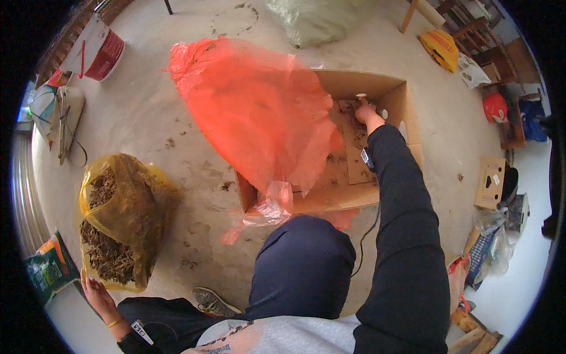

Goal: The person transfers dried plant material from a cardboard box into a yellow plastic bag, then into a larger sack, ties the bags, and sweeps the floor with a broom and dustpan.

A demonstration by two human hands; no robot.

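My left hand point(98, 297) is at the lower rim of a translucent yellow plastic bag point(132, 217), gripping its edge. The bag gapes and shows a heap of dark brown, dry plant-like matter point(106, 254). To the right, my right hand point(369, 114) reaches into an open cardboard box point(318, 204), close to its floor. Brown crumbs of similar matter lie under and around those fingers; what they hold, if anything, is hidden. Two small white round pieces, one above the hand point(361, 95) and one beside it point(384, 114), are near. A red plastic sheet or bag point(256, 101) drapes over the box's left part.
A pale green sack point(314, 22) stands beyond the box. At the upper left are a red-and-white bucket point(104, 55) and a metal dustpan-like object point(68, 115). Boxes and bags line the right wall, including a small carton point(489, 183). Crumbs dot the concrete floor point(208, 248).
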